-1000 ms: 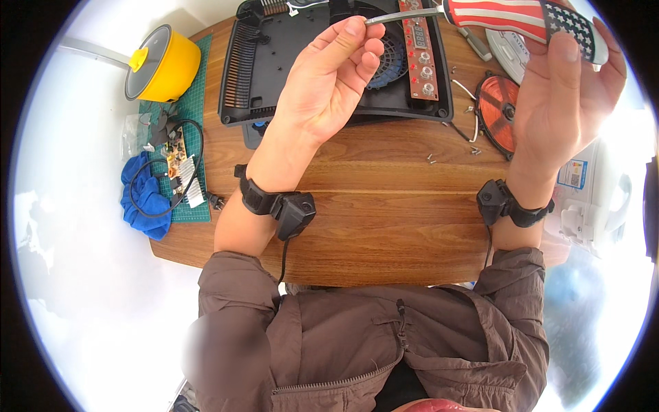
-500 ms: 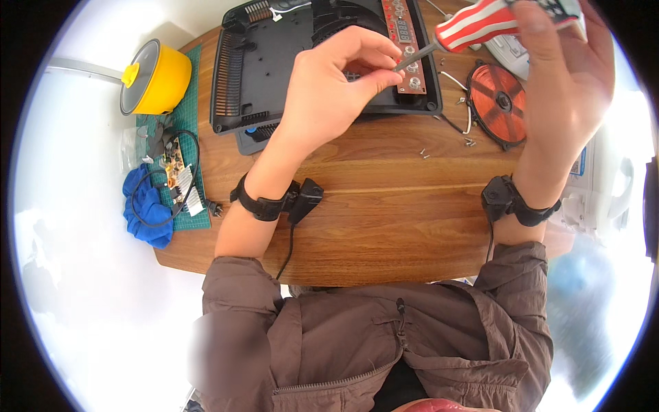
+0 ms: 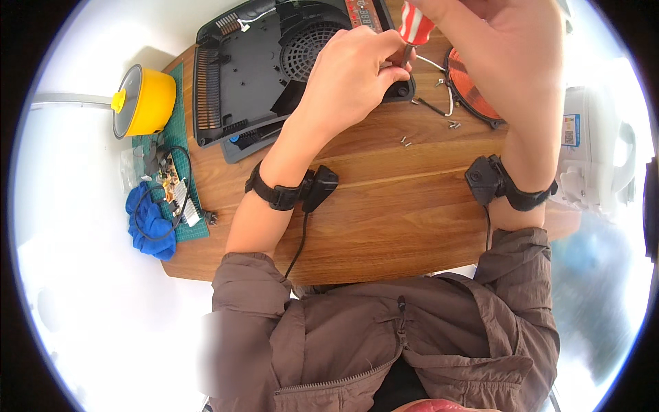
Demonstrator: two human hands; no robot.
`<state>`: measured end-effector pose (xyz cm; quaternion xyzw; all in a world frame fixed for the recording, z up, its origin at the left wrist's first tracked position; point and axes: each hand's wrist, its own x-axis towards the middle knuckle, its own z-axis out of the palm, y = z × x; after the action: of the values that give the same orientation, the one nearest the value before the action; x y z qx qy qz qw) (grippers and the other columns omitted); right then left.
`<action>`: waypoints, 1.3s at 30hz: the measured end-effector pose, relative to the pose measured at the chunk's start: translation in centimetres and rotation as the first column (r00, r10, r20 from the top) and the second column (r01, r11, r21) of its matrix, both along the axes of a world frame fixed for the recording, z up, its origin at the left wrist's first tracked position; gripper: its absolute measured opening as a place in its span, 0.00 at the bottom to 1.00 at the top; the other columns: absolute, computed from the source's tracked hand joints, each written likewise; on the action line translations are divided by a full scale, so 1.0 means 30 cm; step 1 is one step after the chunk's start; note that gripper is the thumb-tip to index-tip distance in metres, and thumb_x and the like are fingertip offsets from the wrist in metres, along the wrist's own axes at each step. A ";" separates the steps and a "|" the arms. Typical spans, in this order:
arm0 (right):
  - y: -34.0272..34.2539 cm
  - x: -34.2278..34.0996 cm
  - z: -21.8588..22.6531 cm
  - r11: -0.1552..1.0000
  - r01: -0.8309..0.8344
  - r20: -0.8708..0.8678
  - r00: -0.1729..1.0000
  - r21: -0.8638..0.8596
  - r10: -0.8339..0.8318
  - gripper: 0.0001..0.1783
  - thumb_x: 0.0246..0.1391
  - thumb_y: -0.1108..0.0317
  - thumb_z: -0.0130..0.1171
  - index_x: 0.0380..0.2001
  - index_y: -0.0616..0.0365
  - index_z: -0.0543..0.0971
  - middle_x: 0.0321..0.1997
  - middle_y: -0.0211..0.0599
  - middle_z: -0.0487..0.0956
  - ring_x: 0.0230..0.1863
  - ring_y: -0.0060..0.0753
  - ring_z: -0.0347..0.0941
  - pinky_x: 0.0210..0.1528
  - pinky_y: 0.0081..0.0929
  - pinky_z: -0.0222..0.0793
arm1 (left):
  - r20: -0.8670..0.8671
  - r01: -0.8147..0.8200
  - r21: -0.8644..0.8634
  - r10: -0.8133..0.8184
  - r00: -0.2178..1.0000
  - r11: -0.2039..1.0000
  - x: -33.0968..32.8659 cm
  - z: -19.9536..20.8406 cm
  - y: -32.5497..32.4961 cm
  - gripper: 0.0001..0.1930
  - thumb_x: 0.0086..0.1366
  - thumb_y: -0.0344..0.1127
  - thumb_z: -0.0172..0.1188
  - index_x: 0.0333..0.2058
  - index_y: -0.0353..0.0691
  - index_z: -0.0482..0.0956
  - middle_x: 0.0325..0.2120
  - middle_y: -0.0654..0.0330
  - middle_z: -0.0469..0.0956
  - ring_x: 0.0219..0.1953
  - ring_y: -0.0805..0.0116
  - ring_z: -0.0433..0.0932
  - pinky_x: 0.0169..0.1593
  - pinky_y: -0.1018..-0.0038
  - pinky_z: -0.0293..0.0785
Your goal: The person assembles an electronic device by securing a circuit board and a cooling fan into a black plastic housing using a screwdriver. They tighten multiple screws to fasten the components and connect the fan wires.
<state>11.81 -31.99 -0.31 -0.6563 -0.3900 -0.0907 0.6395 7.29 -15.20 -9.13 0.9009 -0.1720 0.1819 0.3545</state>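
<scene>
In my right hand (image 3: 504,41) is a screwdriver with a red-and-white striped handle (image 3: 414,26), its shaft pointing down. My left hand (image 3: 353,82) is closed, thumb and fingers pinched round the shaft's lower end; whether a screw is between them is hidden. Both hands are above the right edge of a black plastic housing (image 3: 257,75) with a round vent grille (image 3: 309,51). A narrow red circuit board (image 3: 364,15) with a digit display lies along that side, partly covered by my left hand. Beside it is a round copper coil (image 3: 469,86), partly behind my right arm.
Several loose screws (image 3: 454,125) lie on the wooden table (image 3: 384,220). At left, a green cutting mat (image 3: 180,127) bears a yellow pot (image 3: 154,103), a circuit board with a heat sink (image 3: 180,189), a black cord and a blue cloth (image 3: 147,220). A white appliance (image 3: 594,158) stands at right.
The screwdriver has swung from slanting to nearly upright, and my right hand has moved left. My left hand and the screwdriver tip are now lower on the housing's right edge. The view has shifted.
</scene>
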 end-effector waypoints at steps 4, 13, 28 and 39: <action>0.030 -0.013 0.011 0.996 0.070 0.030 0.997 -0.052 -0.069 0.24 0.54 0.83 0.66 0.54 0.58 0.76 0.27 0.22 0.71 0.28 0.12 0.68 0.32 0.13 0.67 | 0.006 -0.022 0.044 0.022 1.000 0.999 -0.004 -0.008 0.018 0.09 0.58 0.27 0.70 0.39 0.40 0.85 0.31 0.60 0.85 0.33 0.66 0.82 0.40 0.71 0.77; 0.003 -0.041 0.065 0.985 0.048 0.019 0.999 -0.166 -0.046 0.23 0.54 0.81 0.67 0.53 0.57 0.77 0.26 0.25 0.73 0.28 0.14 0.69 0.32 0.18 0.68 | 0.043 0.012 0.077 -0.015 0.999 0.997 0.016 -0.031 0.027 0.06 0.57 0.29 0.71 0.34 0.40 0.84 0.27 0.62 0.83 0.31 0.63 0.78 0.41 0.68 0.73; 0.064 -0.076 0.039 0.965 0.123 0.102 0.990 -0.233 -0.101 0.23 0.55 0.82 0.67 0.54 0.57 0.77 0.28 0.26 0.74 0.30 0.14 0.71 0.34 0.16 0.71 | 0.127 0.032 0.075 -0.042 0.991 0.997 -0.010 -0.034 0.044 0.10 0.59 0.32 0.71 0.39 0.41 0.81 0.27 0.62 0.82 0.35 0.59 0.81 0.45 0.62 0.73; 0.047 0.018 -0.032 0.989 0.056 0.075 0.996 -0.137 -0.046 0.23 0.53 0.77 0.70 0.52 0.56 0.76 0.29 0.27 0.77 0.30 0.15 0.74 0.33 0.17 0.72 | -0.025 0.004 -0.054 -0.006 1.000 0.999 -0.016 -0.011 0.077 0.13 0.65 0.41 0.69 0.40 0.38 0.84 0.33 0.52 0.84 0.36 0.52 0.82 0.40 0.63 0.77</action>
<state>12.35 -30.57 -1.26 -0.7052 -0.4013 -0.1032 0.5753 6.80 -12.89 -9.47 0.8927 -0.1649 0.1743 0.3814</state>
